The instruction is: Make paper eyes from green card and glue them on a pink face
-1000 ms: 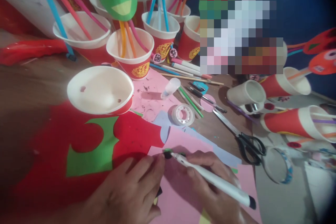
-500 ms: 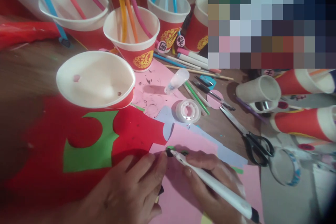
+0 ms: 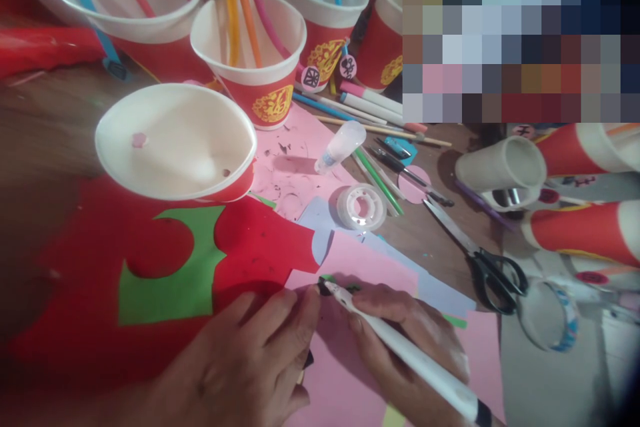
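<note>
left hand [image 3: 240,363]: fingers stretched out and close together, pressed flat on the paper; index tip right beside the marker tip, gripping nothing visible.
right hand [image 3: 407,337]: fingers clamped around the white marker [image 3: 400,347], barrel slanting back to the lower right.
marker tip: down on a small green scrap [image 3: 327,278] at the upper edge of the pink sheet [image 3: 370,263], between both hands.
pink sheet: lies on the worktop, overlapping a pale blue sheet [image 3: 320,220].
red paper [image 3: 260,247]: left of the pink sheet, green cut-out [image 3: 170,283] on it.
empty cup [image 3: 175,140]: tilted, on the red paper's far edge.
tape roll [image 3: 361,205]: beyond the pink sheet.
scissors [image 3: 480,257]: right of the tape, closed.
cup with straws [image 3: 250,47]: behind the empty cup.
</note>
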